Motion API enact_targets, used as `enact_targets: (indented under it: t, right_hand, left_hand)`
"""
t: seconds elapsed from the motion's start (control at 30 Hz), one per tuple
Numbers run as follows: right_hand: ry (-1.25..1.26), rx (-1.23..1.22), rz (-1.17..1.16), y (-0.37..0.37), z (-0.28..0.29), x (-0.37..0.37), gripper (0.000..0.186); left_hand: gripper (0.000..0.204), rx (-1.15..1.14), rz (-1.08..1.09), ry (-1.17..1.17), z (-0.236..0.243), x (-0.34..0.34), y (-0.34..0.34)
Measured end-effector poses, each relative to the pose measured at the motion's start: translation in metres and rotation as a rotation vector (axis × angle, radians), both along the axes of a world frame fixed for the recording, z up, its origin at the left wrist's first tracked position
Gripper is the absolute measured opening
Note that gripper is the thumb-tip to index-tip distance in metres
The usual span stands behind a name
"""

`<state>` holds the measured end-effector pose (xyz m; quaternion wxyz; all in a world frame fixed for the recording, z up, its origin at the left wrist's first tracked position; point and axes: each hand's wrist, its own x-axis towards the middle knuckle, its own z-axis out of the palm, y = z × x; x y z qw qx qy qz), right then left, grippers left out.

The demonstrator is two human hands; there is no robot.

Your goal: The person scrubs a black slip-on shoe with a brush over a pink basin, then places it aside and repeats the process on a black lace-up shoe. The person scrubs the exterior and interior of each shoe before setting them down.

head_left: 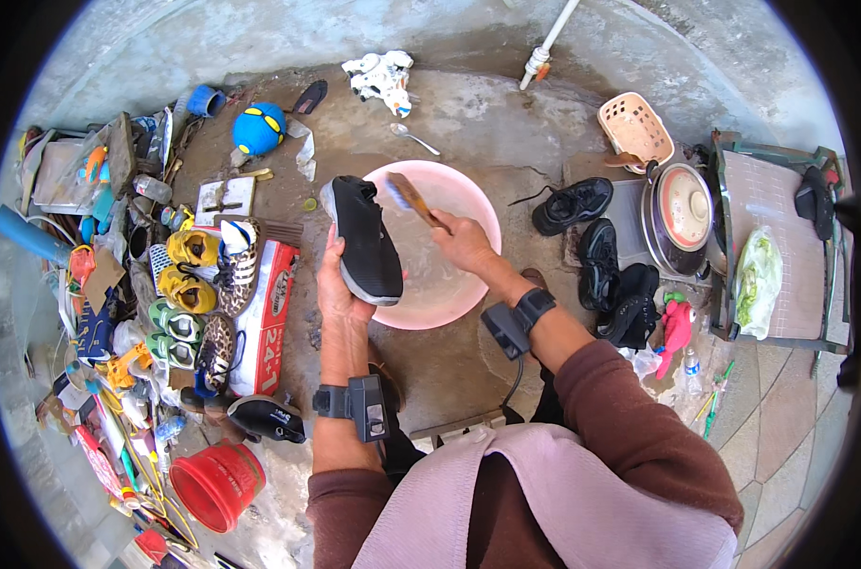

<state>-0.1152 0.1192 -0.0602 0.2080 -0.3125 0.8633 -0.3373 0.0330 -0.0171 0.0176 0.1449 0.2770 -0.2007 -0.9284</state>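
Note:
My left hand [343,284] is closed around the sole side of a black shoe [366,237] with a pale sole, held up over the left rim of a pink basin [483,204]. Cloudy water fills the basin. In my right hand [466,243] is a wooden-handled scrubbing brush [413,201], its pale bristles turned toward the shoe with a small gap between them. The brush hangs above the water. Part of the brush handle is hidden in my grip.
Several black shoes [598,251] lie right of the basin, near a lidded pot [682,199] and a peach basket [636,133]. To the left stand more shoes [236,270], a red-and-white carton [267,318] and a red bucket [217,486]. A blue ball [258,130] and a spoon [414,138] lie farther off.

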Motion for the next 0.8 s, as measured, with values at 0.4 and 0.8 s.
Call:
enact_targets:
  t: [0.4, 0.8]
  right_hand:
    - [-0.642, 0.295, 0.129, 0.032, -0.057, 0.003, 0.036]
    - [-0.142, -0.306, 0.237, 0.03, 0.076, 0.053, 0.035]
  left_hand:
    - [0.071, -0.241, 0.244, -0.198, -0.017, 0.0, -0.009]
    - [0.074, -0.254, 0.104, -0.261, -0.017, 0.001, 0.002]
